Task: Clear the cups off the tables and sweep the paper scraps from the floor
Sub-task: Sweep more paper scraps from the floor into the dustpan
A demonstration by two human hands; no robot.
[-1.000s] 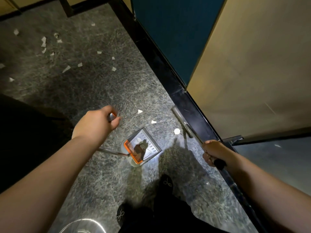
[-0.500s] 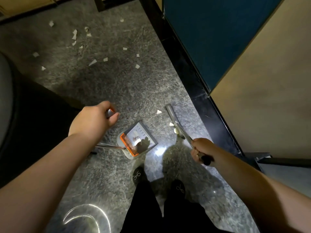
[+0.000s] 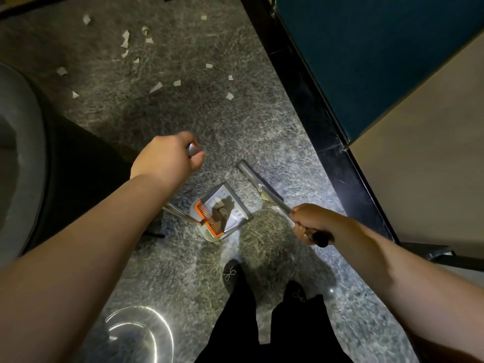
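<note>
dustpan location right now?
Head view, centre: the dustpan sits on the floor between both hands, just left of the broom and ahead of the shoes.

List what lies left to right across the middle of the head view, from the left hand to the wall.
left hand → dustpan → broom head → right hand → black baseboard → beige wall

Speckled grey stone floor (image 3: 162,271) across the frame, bright light pooled at centre right, black skirting (image 3: 314,119) running diagonally, teal panel (image 3: 366,48) upper right, beige wall (image 3: 432,166) right, grey curved furniture (image 3: 15,153) at left edge
</note>
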